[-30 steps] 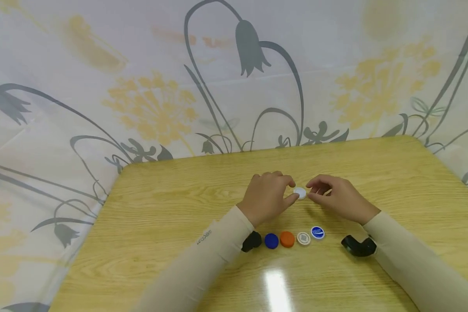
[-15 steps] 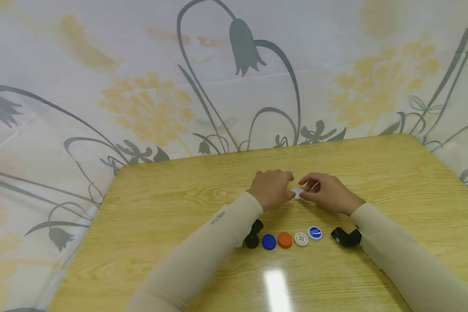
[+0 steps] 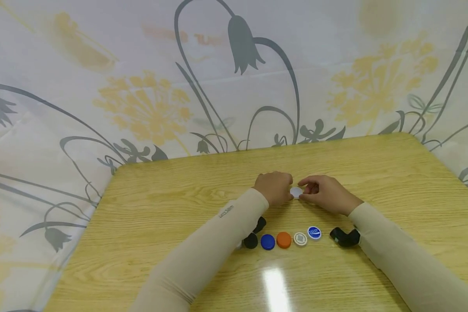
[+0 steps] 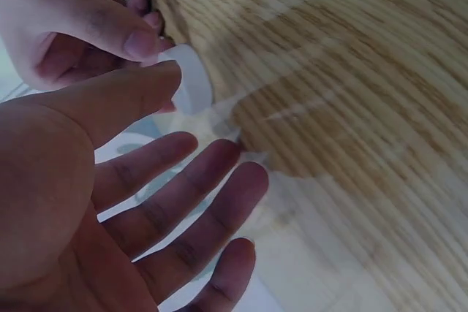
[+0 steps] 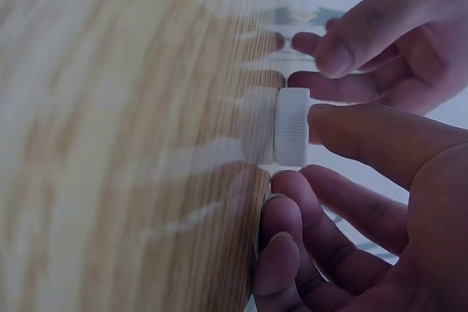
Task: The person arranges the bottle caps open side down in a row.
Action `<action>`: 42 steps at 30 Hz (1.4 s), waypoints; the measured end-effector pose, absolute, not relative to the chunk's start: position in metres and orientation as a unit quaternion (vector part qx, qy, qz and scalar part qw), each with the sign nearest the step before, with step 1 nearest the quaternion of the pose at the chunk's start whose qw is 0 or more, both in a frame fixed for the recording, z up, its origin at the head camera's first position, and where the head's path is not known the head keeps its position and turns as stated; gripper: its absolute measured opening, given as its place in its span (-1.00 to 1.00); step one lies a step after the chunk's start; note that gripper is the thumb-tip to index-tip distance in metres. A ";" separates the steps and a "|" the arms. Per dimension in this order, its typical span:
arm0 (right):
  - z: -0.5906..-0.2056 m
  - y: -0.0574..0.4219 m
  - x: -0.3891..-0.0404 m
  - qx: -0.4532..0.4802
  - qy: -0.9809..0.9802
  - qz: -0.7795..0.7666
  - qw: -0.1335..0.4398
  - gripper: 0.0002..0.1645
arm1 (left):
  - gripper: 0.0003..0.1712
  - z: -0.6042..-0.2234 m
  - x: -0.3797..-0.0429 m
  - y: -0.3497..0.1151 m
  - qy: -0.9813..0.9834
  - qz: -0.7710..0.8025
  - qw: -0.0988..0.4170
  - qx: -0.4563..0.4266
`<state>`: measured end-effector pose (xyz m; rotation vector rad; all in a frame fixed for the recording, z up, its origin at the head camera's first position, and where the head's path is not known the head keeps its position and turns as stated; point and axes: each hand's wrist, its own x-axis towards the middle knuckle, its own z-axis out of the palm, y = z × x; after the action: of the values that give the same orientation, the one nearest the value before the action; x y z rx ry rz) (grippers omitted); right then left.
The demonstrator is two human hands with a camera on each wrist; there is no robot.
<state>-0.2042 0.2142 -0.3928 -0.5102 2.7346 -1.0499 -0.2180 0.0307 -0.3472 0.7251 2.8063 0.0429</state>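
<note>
A white ridged bottle cap (image 3: pixel 296 192) lies flat on the wooden table between both hands. My left hand (image 3: pixel 274 187) is at its left side; in the left wrist view that thumb overlaps the cap (image 4: pixel 193 82), and the other fingers are spread and relaxed. From the right, my right hand (image 3: pixel 327 193) reaches in, its thumb right at the cap's edge. The right wrist view shows its other fingers loosely bent beside the cap (image 5: pixel 292 128), not closed round it. Left fingertips stand close on the cap's far side there.
Nearer me lies a row of caps: black (image 3: pixel 251 240), blue (image 3: pixel 268 242), orange (image 3: pixel 284 239), white with a diamond emblem (image 3: pixel 300 238), blue with white print (image 3: pixel 314 232). The left sleeve (image 3: pixel 206 247) partly hides something pale beside the black cap. A flower-patterned cloth backdrop (image 3: pixel 214 86) rises behind the table.
Both hands have drawn closer together around the white cap, the right one shifting left. The left forearm has swung right, uncovering more of the black cap. The row of caps stays put.
</note>
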 end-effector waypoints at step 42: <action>-0.395 0.213 -0.202 -0.189 0.912 -0.354 0.084 -0.66 | -0.82 -0.356 -0.223 0.036 0.956 0.023 0.114 0.270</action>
<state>-0.2020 0.2128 -0.3953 -0.5639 2.7218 -1.0557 -0.2231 0.0364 -0.3555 0.7912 2.8020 0.0660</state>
